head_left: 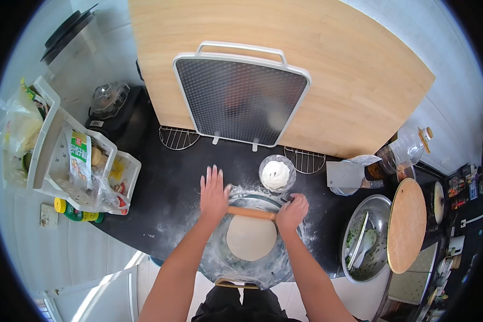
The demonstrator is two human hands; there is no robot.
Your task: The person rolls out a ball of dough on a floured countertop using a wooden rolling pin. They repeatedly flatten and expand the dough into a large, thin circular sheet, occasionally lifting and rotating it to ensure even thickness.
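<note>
A wooden rolling pin [252, 213] lies crosswise over the far edge of a round, flat sheet of dough [251, 239]. My left hand [213, 196] rests with its palm at the pin's left end, fingers stretched out flat and pointing away from me. At the right end, my right hand [292, 212] has its fingers curled round the pin. Beneath the dough is a round, flour-dusted board [220, 264] with a handle on the near side. Just beyond the pin stands a small clear bowl [262, 173] of white flour.
To the right is a steel bowl [379, 202] with green bits and two utensils, beside a round wooden board [408, 225]. A cleaver [349, 175] lies near a glass jar [410, 147]. White baskets [86, 126] hold packets at the left. A dark cutting board [241, 96] leans at the back.
</note>
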